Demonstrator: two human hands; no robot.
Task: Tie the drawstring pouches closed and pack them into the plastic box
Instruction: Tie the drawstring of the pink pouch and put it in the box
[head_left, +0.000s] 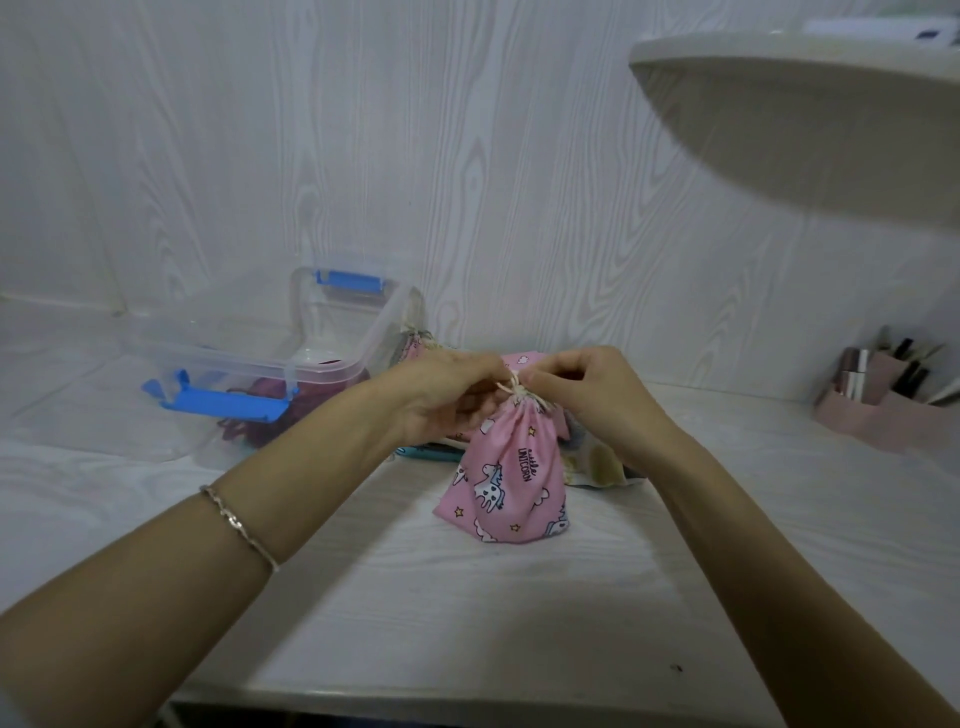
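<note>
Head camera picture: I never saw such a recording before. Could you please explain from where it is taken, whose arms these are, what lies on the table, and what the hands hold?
There is no machine here. A person wears one camera on the head, so you look down along their own arms. The left hand and the right hand both pinch the cream drawstring at the gathered neck of a pink unicorn pouch, which stands on the white table. More pouches lie behind it. To the left stands an open clear plastic box with blue latches; something dark purple lies inside. At the far right is a pink organiser.
</note>
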